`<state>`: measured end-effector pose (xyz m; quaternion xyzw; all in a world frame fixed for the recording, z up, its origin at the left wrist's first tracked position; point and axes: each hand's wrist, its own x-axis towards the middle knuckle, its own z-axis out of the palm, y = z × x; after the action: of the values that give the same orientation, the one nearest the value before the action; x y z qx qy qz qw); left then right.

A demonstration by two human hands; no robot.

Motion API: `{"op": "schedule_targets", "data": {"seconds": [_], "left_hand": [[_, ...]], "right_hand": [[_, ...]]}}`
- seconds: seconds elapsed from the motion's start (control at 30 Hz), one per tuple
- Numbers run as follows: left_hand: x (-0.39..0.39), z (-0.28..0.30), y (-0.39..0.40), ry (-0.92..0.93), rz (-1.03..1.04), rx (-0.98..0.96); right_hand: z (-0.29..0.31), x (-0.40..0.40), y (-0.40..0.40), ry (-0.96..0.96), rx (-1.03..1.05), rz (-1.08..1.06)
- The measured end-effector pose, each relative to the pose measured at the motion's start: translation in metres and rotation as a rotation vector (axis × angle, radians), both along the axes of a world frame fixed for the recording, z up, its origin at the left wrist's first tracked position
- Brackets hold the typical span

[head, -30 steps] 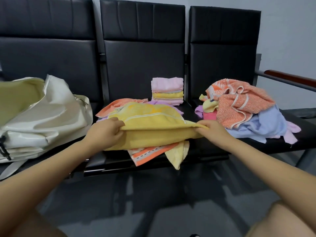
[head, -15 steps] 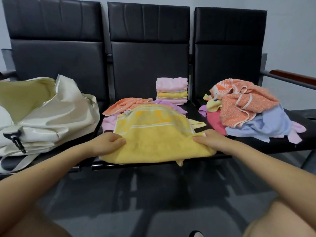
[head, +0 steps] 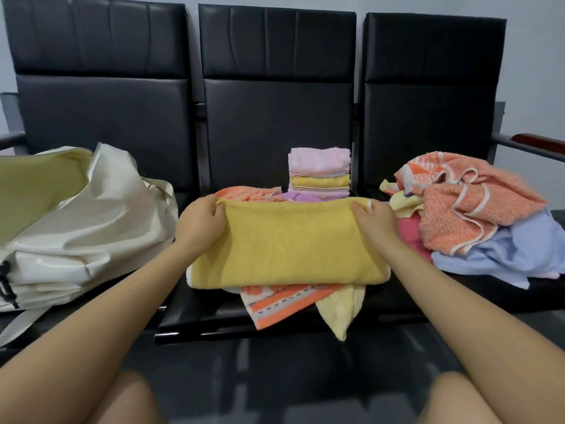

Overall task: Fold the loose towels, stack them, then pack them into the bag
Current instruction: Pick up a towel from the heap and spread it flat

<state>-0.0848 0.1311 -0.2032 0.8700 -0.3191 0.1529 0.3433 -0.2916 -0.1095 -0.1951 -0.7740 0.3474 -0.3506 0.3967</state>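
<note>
A yellow towel (head: 287, 246) lies folded in half on the middle seat. My left hand (head: 200, 223) pinches its far left corner and my right hand (head: 371, 221) pinches its far right corner. Under it lie an orange striped towel (head: 281, 304) and a pale yellow towel (head: 342, 310), both hanging over the seat's front edge. Behind stands a stack of folded towels (head: 319, 174), pink on top. A cream bag (head: 76, 221) sits open on the left seat.
A heap of loose towels (head: 477, 215), orange, blue, pink and yellow, fills the right seat. Orange and purple towels (head: 260, 194) lie behind the yellow one. A wooden armrest (head: 538, 142) juts out at the far right. The dark floor lies below the seats.
Both hands carried the yellow towel's near edge away from me to its far edge, folding it in half. The striped and pale yellow towels underneath show again.
</note>
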Motion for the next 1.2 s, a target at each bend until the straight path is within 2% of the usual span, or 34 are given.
{"op": "schedule_targets", "data": {"seconds": [0.17, 0.23, 0.33, 0.4, 0.47, 0.5, 0.6, 0.7, 0.8, 0.9, 1.07, 1.13, 1.2], "left_hand": [[0.025, -0.016, -0.019, -0.103, 0.062, -0.051], [0.036, -0.02, -0.028, -0.096, 0.077, -0.059], [0.057, -0.037, -0.039, -0.077, 0.084, 0.011], [0.069, -0.053, -0.041, 0.018, 0.076, 0.131], [0.072, -0.06, -0.039, 0.112, 0.083, 0.17], [0.07, -0.059, -0.038, 0.095, 0.106, 0.191], [0.057, -0.047, -0.04, -0.132, 0.153, 0.259], [0.03, -0.028, -0.048, -0.166, 0.052, 0.113], [-0.006, -0.014, -0.056, -0.165, -0.158, -0.017], [-0.044, -0.011, -0.063, -0.152, -0.338, 0.092], [-0.073, -0.039, -0.07, -0.186, -0.397, 0.518], [-0.073, -0.044, -0.072, -0.208, -0.369, 0.563], [-0.074, -0.042, -0.073, -0.195, -0.365, 0.564]], "right_hand": [[0.0, 0.035, -0.015, -0.122, 0.055, -0.025], [-0.009, 0.046, -0.022, -0.092, 0.054, -0.06], [-0.024, 0.056, -0.033, 0.05, 0.02, -0.097], [-0.036, 0.057, -0.037, 0.223, -0.015, -0.051], [-0.046, 0.055, -0.039, 0.379, -0.013, -0.006], [-0.048, 0.053, -0.04, 0.413, -0.022, -0.003], [-0.045, 0.042, -0.037, 0.429, -0.061, -0.025], [-0.044, 0.031, -0.037, 0.482, -0.012, -0.03], [-0.041, 0.021, -0.033, 0.521, 0.078, -0.02], [-0.038, 0.011, -0.03, 0.466, 0.23, -0.017], [-0.02, -0.008, -0.019, 0.183, 0.72, 0.089], [-0.01, -0.012, -0.014, 0.108, 0.832, 0.195], [0.002, -0.014, -0.007, 0.031, 0.857, 0.25]]}}
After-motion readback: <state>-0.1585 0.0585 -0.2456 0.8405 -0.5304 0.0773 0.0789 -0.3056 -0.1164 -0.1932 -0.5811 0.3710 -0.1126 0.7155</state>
